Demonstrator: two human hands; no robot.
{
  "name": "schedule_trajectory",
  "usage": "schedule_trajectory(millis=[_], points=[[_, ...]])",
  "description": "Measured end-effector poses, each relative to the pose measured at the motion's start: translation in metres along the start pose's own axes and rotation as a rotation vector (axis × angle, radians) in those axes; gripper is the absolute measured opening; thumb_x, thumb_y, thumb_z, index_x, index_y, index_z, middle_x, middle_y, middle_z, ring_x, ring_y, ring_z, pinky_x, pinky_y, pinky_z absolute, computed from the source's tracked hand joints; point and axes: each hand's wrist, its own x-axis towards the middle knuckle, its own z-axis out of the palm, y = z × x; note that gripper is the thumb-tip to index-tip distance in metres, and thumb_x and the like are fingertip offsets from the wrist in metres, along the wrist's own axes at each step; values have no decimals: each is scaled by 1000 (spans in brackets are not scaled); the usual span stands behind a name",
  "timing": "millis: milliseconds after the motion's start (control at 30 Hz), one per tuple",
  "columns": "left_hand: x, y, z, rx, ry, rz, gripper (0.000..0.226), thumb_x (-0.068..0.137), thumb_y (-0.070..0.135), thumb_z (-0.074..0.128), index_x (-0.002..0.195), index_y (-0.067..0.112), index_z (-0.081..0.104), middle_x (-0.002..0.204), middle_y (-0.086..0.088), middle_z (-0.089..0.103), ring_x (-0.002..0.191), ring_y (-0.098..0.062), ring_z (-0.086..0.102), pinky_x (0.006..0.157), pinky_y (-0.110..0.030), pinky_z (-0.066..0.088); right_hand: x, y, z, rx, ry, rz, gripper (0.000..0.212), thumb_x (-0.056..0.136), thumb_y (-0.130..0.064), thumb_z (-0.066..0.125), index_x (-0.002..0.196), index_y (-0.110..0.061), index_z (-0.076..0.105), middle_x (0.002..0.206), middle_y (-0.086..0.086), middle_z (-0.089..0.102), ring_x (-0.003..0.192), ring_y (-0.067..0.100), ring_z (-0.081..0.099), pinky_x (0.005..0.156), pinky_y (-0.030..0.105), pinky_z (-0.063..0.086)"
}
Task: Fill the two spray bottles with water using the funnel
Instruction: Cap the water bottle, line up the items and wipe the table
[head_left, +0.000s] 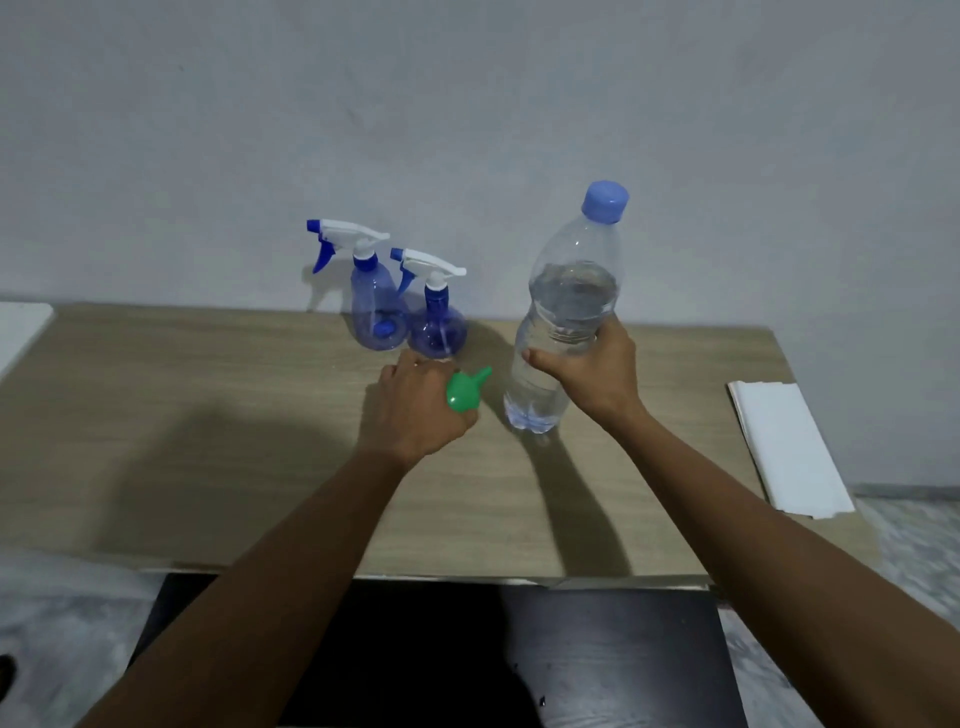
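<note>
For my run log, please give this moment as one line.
left hand: holds funnel | right hand: grips capped water bottle | spray bottles: closed

The light is dim and cool, giving everything a bluish-grey cast. It falls from above and behind the things, throwing long soft shadows toward the camera across the surface (208, 415), one broad at the left, one narrow under the water bottle (563, 312). No strong glare. The picture is soft overall; wide-angle bending curves the surface's edges, and the corners blur.
</note>
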Motion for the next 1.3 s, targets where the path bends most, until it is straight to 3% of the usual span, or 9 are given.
schedule_trajectory(millis=[133,333,567,733,867,1000,1167,1300], points=[[28,36,13,-261,30,-209,44,76,52,70,113,29,62,109,1,66,112,-28,45,94,-42,39,40,0,-2,-42,78,1,70,51,-48,87,114,-27,62,106,-8,74,99,17,70,88,44,58],[80,75,50,-409,67,-374,43,83,46,70,112,14,64,104,-10,68,103,-34,57,86,-40,47,93,13,-3,-64,61,-58,75,58,-46,88,123,-24,59,114,-5,72,103,18,69,89,43,59],[107,75,85,-399,118,-346,36,82,35,75,108,13,63,98,-8,71,93,-30,66,79,-45,58,122,21,2,-19,5,-108,81,64,-42,90,133,-25,52,119,-7,68,108,16,66,88,31,56],[110,75,91,-386,128,-357,36,83,28,74,112,14,58,104,-7,70,95,-27,68,79,-46,59,126,21,5,31,-14,-140,86,64,-37,93,136,-23,48,123,-6,65,110,15,64,90,30,56],[108,75,94,-360,135,-342,38,82,33,74,111,16,56,104,-3,68,90,-23,69,73,-42,61,124,26,10,18,-2,-135,93,60,-50,93,135,-26,44,128,-4,61,114,16,60,94,39,57],[94,78,90,-394,168,-337,38,82,34,75,111,18,56,103,-3,69,88,-24,69,75,-43,60,103,38,-1,10,-28,-76,108,59,-61,88,148,-34,33,144,0,50,127,19,52,99,39,53],[56,107,76,-450,115,-321,53,83,34,73,130,14,57,120,-13,70,108,-36,67,91,-44,54,57,72,-44,24,35,-21,80,76,-52,82,144,-32,45,144,0,52,127,15,52,103,44,50],[27,154,71,-493,43,-278,57,85,38,70,137,17,58,137,-7,62,123,-31,60,103,-41,48,26,96,-89,15,78,42,59,85,-39,79,137,-27,54,138,-1,57,119,16,56,100,44,51]])
